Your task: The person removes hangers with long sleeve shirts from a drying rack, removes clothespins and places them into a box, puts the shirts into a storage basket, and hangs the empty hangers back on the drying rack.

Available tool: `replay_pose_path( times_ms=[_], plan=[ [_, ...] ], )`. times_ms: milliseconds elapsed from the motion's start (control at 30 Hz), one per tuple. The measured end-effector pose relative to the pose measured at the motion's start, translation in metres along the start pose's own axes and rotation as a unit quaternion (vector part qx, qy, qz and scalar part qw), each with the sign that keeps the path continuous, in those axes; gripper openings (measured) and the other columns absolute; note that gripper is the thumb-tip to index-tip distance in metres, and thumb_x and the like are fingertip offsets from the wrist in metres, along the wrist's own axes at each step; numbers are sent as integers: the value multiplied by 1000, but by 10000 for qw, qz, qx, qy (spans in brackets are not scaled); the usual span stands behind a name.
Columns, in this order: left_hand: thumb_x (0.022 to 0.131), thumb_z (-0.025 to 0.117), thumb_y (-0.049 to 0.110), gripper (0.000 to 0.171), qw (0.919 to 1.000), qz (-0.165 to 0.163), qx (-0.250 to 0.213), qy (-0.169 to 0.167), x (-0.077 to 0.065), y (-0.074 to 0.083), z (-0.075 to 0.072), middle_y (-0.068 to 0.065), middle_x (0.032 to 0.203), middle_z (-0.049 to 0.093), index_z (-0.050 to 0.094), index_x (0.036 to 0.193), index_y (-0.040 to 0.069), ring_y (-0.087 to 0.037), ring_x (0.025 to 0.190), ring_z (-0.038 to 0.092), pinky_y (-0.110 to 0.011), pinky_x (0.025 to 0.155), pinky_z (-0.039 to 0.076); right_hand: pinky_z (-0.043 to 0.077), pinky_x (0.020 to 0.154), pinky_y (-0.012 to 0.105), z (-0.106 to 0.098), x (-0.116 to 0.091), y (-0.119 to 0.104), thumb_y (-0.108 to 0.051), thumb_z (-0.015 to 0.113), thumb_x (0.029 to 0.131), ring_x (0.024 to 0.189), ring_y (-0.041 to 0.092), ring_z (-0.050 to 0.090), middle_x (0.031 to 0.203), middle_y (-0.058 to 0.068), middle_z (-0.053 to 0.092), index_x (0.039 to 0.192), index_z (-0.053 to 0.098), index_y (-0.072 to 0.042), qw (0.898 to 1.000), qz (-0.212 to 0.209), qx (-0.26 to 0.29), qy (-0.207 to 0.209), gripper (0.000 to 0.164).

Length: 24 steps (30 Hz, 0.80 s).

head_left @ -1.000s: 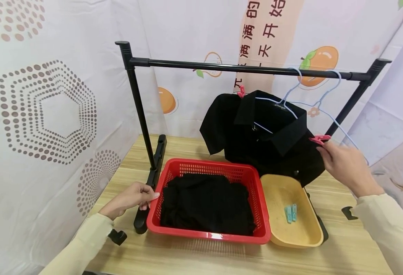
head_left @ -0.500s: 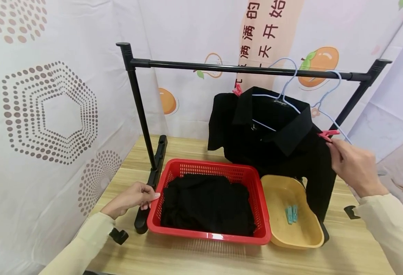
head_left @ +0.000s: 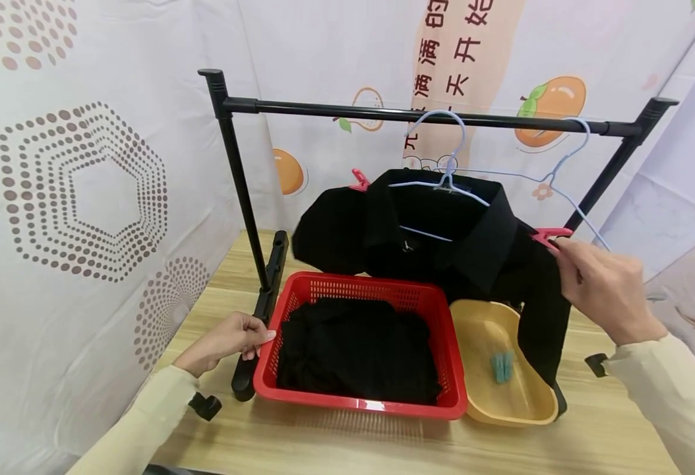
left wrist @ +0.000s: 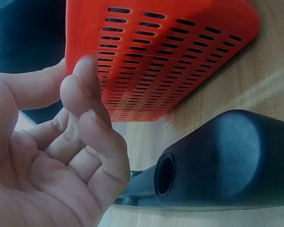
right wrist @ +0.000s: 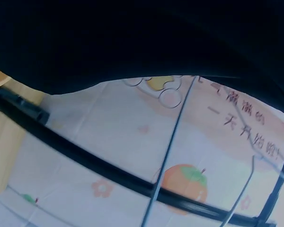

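My left hand (head_left: 231, 343) pinches the left rim of the red basket (head_left: 359, 402) between thumb and fingers; the left wrist view shows the basket's slotted side (left wrist: 142, 52). Folded black clothing (head_left: 359, 349) lies in the basket. At the right, my right hand (head_left: 605, 290) pinches the shoulder of a black collared shirt (head_left: 519, 264), right at a pink clothespin (head_left: 552, 234). The shirt is on a light blue hanger (head_left: 447, 181), whose hook loops over the black rail (head_left: 347, 113). Another pink clothespin (head_left: 360, 180) sits on its left shoulder. Dark fabric (right wrist: 132, 38) fills the upper right wrist view.
A bare blue hanger (head_left: 552, 175) hangs at the rail's right end. Beside the red basket stands a yellow basin (head_left: 522, 402) with teal clothespins (head_left: 502, 366). The rack's left foot (head_left: 243, 379) runs beside the basket on the wooden table (head_left: 383, 448).
The shirt and its hanger have moved left along the rail, the shirt now hanging over the basket's back edge. The right hand stays at the shirt's right shoulder; the left hand has not moved.
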<state>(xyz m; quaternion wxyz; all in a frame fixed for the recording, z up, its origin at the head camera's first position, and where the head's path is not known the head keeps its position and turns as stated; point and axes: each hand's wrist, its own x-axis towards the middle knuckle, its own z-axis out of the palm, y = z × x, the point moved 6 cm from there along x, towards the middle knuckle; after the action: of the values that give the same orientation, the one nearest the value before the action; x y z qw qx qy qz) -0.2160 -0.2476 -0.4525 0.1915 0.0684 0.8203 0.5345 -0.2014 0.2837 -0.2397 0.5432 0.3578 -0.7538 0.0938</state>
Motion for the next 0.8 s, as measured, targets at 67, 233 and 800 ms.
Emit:
replay_pose_path(
  times_ms=[67,233,800],
  plan=[
    [100,69,26,29,10000,-8,6,18,0,0,0,-6,71,61,66,84,2,-16,61,56,-32,58,50,30,35,39,1,5,-4,-28,49,106,42,20,38,60,11,54,87,67,3,10000,-34,80,46,40],
    [100,70,27,31,10000,27,28,40,0,-1,-2,-6,69,61,67,85,1,-17,61,56,-32,58,51,29,35,38,5,13,-10,-29,51,106,41,21,38,60,12,55,88,67,3,9996,-44,209,167,40],
    [99,70,31,33,9999,14,67,128,0,-5,0,-9,71,63,67,83,3,-18,59,56,-32,58,52,35,38,42,23,41,-41,-32,53,107,42,26,45,69,15,64,90,69,4,9952,-32,824,525,42]
  ],
)
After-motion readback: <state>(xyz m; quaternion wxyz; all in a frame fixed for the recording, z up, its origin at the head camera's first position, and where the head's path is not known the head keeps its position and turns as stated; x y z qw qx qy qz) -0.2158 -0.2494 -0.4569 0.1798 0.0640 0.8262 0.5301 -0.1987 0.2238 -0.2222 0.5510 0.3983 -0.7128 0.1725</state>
